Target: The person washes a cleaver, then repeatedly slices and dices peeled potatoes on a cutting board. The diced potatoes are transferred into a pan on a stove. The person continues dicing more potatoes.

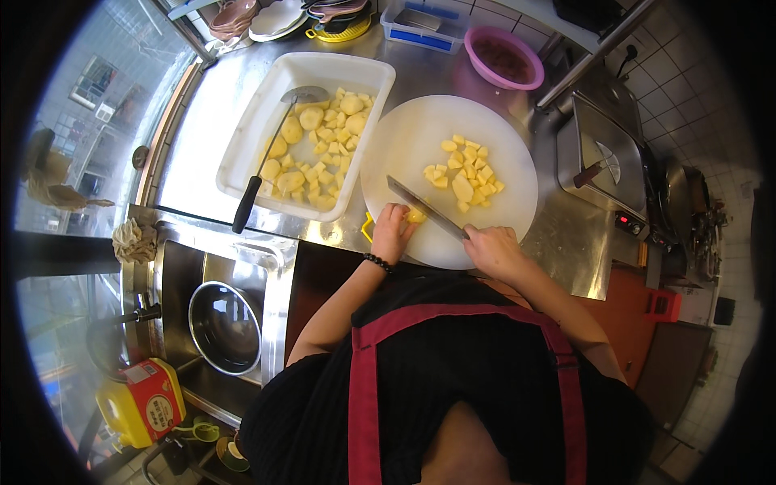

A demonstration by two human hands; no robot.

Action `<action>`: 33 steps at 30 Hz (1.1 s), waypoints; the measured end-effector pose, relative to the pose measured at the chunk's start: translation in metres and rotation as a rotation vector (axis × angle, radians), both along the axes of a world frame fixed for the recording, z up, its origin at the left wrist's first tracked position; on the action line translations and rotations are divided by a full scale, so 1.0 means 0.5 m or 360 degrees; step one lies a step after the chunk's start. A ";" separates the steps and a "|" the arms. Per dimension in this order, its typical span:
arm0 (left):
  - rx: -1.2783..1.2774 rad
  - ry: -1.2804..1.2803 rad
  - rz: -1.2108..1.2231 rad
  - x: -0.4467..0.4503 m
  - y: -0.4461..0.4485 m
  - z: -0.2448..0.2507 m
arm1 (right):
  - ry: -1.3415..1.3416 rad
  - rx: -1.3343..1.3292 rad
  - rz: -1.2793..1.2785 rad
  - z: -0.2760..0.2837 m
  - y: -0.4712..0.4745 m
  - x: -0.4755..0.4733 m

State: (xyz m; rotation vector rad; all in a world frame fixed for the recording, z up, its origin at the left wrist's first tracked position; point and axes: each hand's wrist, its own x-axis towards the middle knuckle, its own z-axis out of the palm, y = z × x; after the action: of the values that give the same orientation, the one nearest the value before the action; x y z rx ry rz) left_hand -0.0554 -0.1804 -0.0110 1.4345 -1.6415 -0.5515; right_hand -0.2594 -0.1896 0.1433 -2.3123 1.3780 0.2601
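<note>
My right hand [494, 250] grips the handle of a kitchen knife [429, 209], whose blade slants across a round white cutting board [397, 145]. Beside the blade, my left hand [391, 233] holds a peeled potato piece [416, 215] down on the board, its fingers partly covering it. Cut potato chunks [470, 173] lie in a loose pile beyond the knife. To the left stands a white plastic tub [239, 151] with whole peeled potatoes [291, 130] and more chunks in it. A black-handled skimmer [247, 203] rests across the tub's near rim.
A pink basin [536, 70] and a clear plastic box [418, 36] stand at the back. Stacked dishes [276, 21] are at the back left. The sink at left holds a metal bowl [224, 327]; near it is a yellow jug [142, 403]. A steel warmer [600, 151] stands at right.
</note>
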 end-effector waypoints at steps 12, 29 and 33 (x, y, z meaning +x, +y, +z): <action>-0.0104 -0.0231 -0.0088 0.003 -0.013 0.003 | -0.0112 0.0099 -0.0156 -0.087 -0.036 0.001; -0.0444 -0.1164 -0.0822 -0.153 -0.232 0.090 | -0.0553 -0.0537 -0.0825 0.000 -0.024 -0.143; -0.0513 -0.0804 -0.0686 -0.108 -0.217 0.103 | -0.0622 -0.0433 -0.0828 0.010 -0.025 -0.131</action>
State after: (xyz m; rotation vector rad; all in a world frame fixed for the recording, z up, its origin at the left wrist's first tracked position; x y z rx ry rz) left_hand -0.1092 -0.2891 0.0404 1.0288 -2.3461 -0.1381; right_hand -0.3251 -0.2021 0.1485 -1.9541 1.8073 -0.5366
